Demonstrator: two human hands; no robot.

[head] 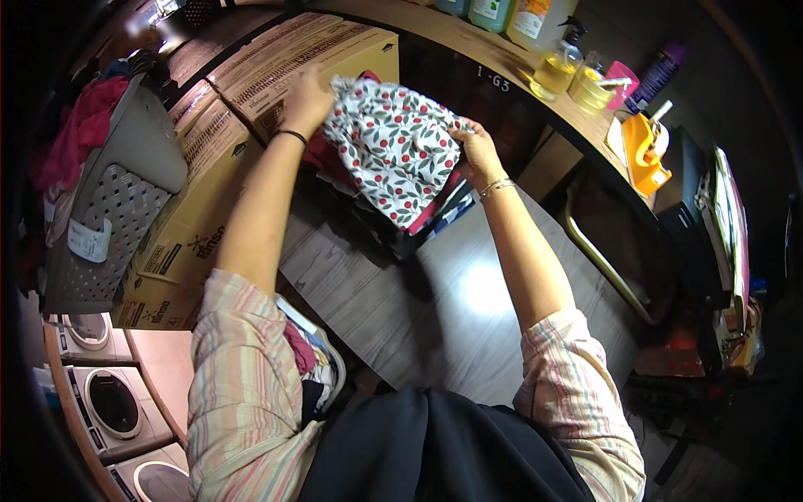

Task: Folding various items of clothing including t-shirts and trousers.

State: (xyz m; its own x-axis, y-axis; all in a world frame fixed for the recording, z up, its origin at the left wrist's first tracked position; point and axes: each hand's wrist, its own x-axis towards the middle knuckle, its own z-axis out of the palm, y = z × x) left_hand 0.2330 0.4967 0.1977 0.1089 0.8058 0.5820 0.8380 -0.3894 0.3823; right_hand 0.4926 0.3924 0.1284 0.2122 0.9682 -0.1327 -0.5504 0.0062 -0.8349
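A white cloth garment [401, 144] printed with red cherries and dark green leaves, its edge gathered, lies over a stack of folded clothes [433, 219]. My right hand [480, 147] pinches its right edge between thumb and fingers. At its gathered upper left corner is my left hand [307, 103], blurred, with the fingers turned away; whether it grips the cloth is unclear. Red, black and blue checked fabric shows beneath the printed piece. The stack rests on a grey wood-grain tabletop [351, 307].
Cardboard boxes [188, 245] stand left of the table, near a grey laundry basket [125, 207] heaped with clothes. Another basket [339, 370] of laundry sits below the table's left edge. Along the shelf [502, 63] are a spray bottle [555, 72] and an orange tape dispenser [643, 157]. Front-loading machines [113, 401] line the lower left.
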